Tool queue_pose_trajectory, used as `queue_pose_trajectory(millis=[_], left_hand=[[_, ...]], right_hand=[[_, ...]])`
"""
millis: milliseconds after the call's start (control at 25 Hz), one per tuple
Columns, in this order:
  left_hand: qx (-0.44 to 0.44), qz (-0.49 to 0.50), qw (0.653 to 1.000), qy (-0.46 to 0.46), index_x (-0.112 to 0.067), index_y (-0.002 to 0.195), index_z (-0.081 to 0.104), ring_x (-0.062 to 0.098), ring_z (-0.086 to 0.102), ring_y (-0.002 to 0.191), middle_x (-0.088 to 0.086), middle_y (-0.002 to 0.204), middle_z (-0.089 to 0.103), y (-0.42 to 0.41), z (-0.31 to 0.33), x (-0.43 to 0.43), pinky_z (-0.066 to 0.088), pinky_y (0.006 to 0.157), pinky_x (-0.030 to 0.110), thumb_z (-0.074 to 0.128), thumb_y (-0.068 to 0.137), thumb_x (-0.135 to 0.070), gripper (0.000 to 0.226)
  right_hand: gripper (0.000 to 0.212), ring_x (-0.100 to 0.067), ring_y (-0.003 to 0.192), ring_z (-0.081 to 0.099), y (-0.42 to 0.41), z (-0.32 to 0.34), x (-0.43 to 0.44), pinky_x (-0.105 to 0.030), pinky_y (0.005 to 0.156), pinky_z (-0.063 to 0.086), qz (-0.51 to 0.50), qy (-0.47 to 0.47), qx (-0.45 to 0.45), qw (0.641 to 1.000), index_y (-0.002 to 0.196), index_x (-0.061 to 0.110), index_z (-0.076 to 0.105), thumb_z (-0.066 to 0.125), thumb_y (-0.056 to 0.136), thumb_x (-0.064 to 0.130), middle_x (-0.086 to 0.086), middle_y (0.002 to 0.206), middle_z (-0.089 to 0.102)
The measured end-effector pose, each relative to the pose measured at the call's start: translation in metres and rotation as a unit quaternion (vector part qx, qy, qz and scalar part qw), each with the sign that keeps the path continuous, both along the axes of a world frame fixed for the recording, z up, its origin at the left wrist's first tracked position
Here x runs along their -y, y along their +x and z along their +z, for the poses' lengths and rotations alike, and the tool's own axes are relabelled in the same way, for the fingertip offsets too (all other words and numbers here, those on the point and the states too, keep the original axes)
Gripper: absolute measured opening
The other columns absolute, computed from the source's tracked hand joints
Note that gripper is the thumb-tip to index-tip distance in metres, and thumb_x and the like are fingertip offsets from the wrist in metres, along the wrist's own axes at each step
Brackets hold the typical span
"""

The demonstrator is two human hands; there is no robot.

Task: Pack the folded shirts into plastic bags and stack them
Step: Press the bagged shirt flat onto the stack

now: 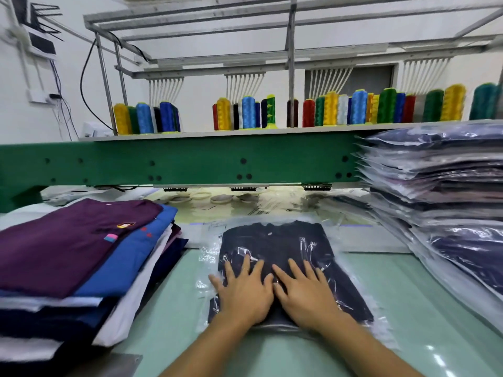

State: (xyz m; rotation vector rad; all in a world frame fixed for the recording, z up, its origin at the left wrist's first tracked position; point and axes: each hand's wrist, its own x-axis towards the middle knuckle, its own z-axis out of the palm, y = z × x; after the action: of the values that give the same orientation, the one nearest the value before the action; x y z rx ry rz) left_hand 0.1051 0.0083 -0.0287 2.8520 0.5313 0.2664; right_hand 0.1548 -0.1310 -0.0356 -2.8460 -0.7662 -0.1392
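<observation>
While both palms lie flat, fingers spread and gripping nothing, the left hand (245, 292) and right hand (306, 291) press side by side on the near half of a dark shirt (275, 240) inside a clear plastic bag (209, 254) on the pale green table (408, 308). Unbagged folded shirts (81, 246) are stacked at left; bagged shirts (441, 186) are piled at right.

Left hand (245, 292) and right hand (306, 291) flat, palms down, fingers spread, thumbs touching
</observation>
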Motion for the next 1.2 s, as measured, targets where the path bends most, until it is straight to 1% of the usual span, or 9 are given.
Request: queue_pose_trajectory(millis=[160,280,440,560,680,800,960,1040,1200], left_hand=[[0.002,0.011,1.000,0.009,-0.046,0.158,0.011,0.036,-0.002,0.155,-0.006,0.170,0.002,-0.012,-0.009,-0.015,-0.001,0.123,0.057,0.017,0.095,-0.073,0.069],[-0.001,0.042,0.999,0.003,-0.040,0.159,0.014,0.038,0.012,0.153,0.004,0.170,0.009,-0.018,-0.008,-0.022,0.011,0.124,0.049,0.022,0.092,-0.079,0.077],[0.068,0.109,0.992,0.016,-0.026,0.149,0.036,0.034,0.043,0.131,0.011,0.145,0.050,-0.028,0.000,-0.032,0.036,0.107,0.041,0.044,0.090,-0.076,0.078],[0.128,0.131,0.981,-0.061,-0.022,0.134,0.045,0.033,0.055,0.117,0.011,0.127,0.059,-0.038,0.005,-0.041,0.046,0.089,0.040,0.064,0.084,-0.068,0.070],[0.159,0.140,0.964,-0.161,-0.025,0.118,0.049,0.030,0.062,0.097,0.007,0.110,0.064,-0.046,0.007,-0.056,0.046,0.074,0.035,0.074,0.083,-0.053,0.052],[0.225,0.104,0.901,-0.356,-0.024,0.109,0.059,0.022,0.070,0.077,0.003,0.090,0.073,-0.045,0.014,-0.068,0.051,0.065,0.032,0.077,0.082,-0.036,0.035],[0.182,-0.016,0.694,-0.696,-0.006,0.112,0.063,0.018,0.055,0.054,0.009,0.080,0.067,-0.047,0.026,-0.069,0.045,0.048,0.024,0.076,0.081,-0.026,0.039],[0.122,-0.043,0.693,-0.710,-0.008,0.110,0.068,0.012,0.046,0.045,0.005,0.070,0.059,-0.050,0.027,-0.067,0.042,0.039,0.019,0.077,0.079,-0.028,0.038],[0.035,-0.111,0.734,-0.669,-0.026,0.117,0.063,0.015,0.055,0.051,0.005,0.068,0.055,-0.056,0.027,-0.055,0.051,0.047,0.027,0.074,0.086,-0.022,0.033]], right_hand=[[0.075,-0.032,0.154,-0.010,0.007,-0.002,0.023,-0.048,0.123,-0.008,-0.040,-0.034,-0.020,0.998,0.156,0.051,0.003,0.008,0.087,0.083,-0.002,0.169,-0.004],[0.082,-0.037,0.153,-0.008,0.015,-0.004,0.041,-0.050,0.123,-0.003,-0.097,-0.034,-0.031,0.994,0.158,0.045,0.002,0.007,0.086,0.083,-0.004,0.169,-0.007],[0.079,-0.037,0.153,0.003,0.020,-0.001,0.047,-0.053,0.122,0.008,-0.156,-0.022,-0.004,0.987,0.160,0.031,0.014,0.013,0.093,0.072,-0.006,0.168,0.007],[0.067,-0.035,0.151,0.015,0.014,0.002,0.047,-0.051,0.120,0.016,-0.176,-0.021,0.080,0.981,0.155,0.021,0.032,0.025,0.100,0.058,-0.009,0.162,0.027],[0.059,-0.029,0.145,0.027,0.003,0.010,0.041,-0.045,0.117,0.025,-0.100,0.029,0.165,0.981,0.149,0.026,0.042,0.033,0.099,0.057,-0.004,0.155,0.039],[0.067,-0.019,0.142,0.030,-0.013,0.016,0.024,-0.041,0.114,0.029,0.062,0.125,0.143,0.980,0.149,0.037,0.039,0.030,0.093,0.072,0.005,0.153,0.039],[0.078,-0.024,0.145,0.027,-0.020,0.001,0.005,-0.045,0.118,0.023,0.111,0.043,0.047,0.992,0.151,0.044,0.029,0.016,0.084,0.082,0.004,0.156,0.033],[0.079,-0.029,0.145,0.027,-0.015,-0.002,0.007,-0.048,0.118,0.021,0.060,0.035,0.050,0.996,0.151,0.043,0.031,0.014,0.083,0.081,0.001,0.156,0.034],[0.072,-0.038,0.147,0.022,-0.006,-0.001,0.017,-0.053,0.120,0.015,-0.031,0.013,0.056,0.998,0.150,0.037,0.035,0.020,0.091,0.076,-0.004,0.158,0.033]])
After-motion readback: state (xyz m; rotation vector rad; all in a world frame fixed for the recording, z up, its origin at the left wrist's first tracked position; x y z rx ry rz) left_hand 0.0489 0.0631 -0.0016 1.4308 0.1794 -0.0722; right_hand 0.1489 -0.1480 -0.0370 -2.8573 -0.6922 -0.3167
